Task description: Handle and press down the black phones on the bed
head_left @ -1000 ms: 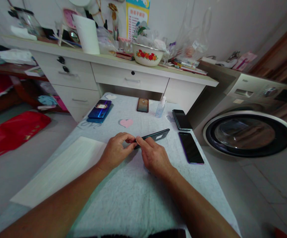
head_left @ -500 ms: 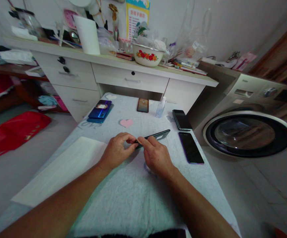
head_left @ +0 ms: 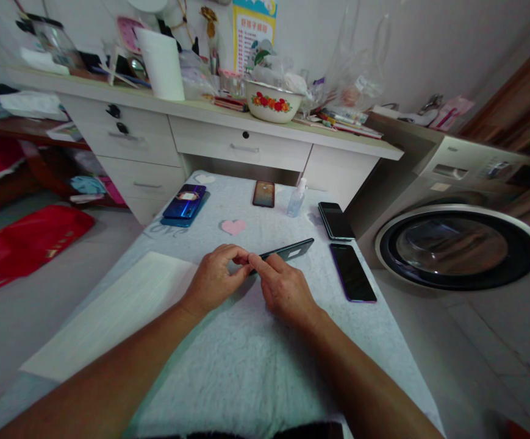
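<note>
A dark, thin phone [head_left: 294,250] is tilted on its edge above the cloth-covered table [head_left: 246,378]. My left hand [head_left: 214,277] pinches its near left end between thumb and index finger. My right hand [head_left: 285,286] is closed against the phone's near side, its index fingertip meeting my left fingers at that end. The fingers hide the phone's left corner. To the right lies a black phone with a purple edge [head_left: 353,272], and behind it a dark stack of phones [head_left: 336,221]. A pink heart print [head_left: 233,227] shows beyond my hands.
Blue phones [head_left: 185,204] lie stacked at the back left. A brown phone or case [head_left: 263,194] and a clear spray bottle [head_left: 296,200] stand farther back. A pale sheet [head_left: 113,311] lies left. A washing machine [head_left: 457,183] is at the right, a white desk [head_left: 241,146] behind.
My right hand has shifted slightly left, its index fingertip now over the phone's left end. More of the phone's right part shows. My left hand has barely moved.
</note>
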Demonstrator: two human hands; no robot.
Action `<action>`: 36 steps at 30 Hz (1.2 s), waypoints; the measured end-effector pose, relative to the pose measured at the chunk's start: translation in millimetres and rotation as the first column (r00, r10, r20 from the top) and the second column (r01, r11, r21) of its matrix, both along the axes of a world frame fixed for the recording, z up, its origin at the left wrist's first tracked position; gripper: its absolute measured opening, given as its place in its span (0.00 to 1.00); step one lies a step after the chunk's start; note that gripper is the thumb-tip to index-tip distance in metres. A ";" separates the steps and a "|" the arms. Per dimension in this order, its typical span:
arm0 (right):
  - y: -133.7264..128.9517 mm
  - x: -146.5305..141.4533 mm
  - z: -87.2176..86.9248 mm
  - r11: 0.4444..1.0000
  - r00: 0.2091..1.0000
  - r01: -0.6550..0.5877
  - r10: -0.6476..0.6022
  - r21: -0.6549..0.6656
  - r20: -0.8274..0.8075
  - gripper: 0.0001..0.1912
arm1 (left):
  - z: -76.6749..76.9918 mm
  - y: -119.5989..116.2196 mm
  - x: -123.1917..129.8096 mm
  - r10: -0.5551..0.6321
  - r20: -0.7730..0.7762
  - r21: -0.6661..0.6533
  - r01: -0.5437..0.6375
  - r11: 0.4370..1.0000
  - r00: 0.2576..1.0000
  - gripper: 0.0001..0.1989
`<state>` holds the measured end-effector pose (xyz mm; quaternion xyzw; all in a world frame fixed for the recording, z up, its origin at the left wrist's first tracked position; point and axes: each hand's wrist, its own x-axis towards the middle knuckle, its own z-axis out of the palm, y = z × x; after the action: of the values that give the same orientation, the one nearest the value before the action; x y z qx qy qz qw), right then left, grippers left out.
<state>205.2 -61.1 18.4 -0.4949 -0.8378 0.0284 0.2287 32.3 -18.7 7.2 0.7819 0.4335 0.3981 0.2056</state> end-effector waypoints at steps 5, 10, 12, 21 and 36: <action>0.5 1.8 1.8 0.999 0.999 0.032 -0.032 0.002 0.011 0.23 | -0.6 0.0 0.3 0.002 -0.002 -0.003 -0.002 1.000 1.000 0.02; 3.3 8.8 1.2 0.996 0.996 0.088 -0.088 0.009 0.018 0.23 | -0.3 -0.5 0.0 0.008 -0.015 -0.018 -0.009 1.000 1.000 0.01; 4.8 12.3 -0.1 0.994 0.994 0.109 -0.109 0.007 0.006 0.23 | -0.3 -0.3 -0.3 0.015 -0.015 -0.019 -0.015 1.000 1.000 0.01; 12.3 26.5 -4.7 0.979 0.978 0.202 -0.200 0.022 -0.060 0.22 | -3.1 2.3 -1.5 0.032 -0.014 -0.002 -0.032 0.999 0.999 0.02; 24.9 50.6 -10.8 0.920 0.917 0.382 -0.366 0.086 -0.157 0.20 | -0.4 1.8 -0.6 0.022 -0.006 -0.030 -0.022 0.999 1.000 0.03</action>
<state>255.8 -36.2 7.6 -0.6291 -0.7098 -0.0302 0.3154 31.7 -17.0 6.8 0.7749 0.4485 0.3918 0.2117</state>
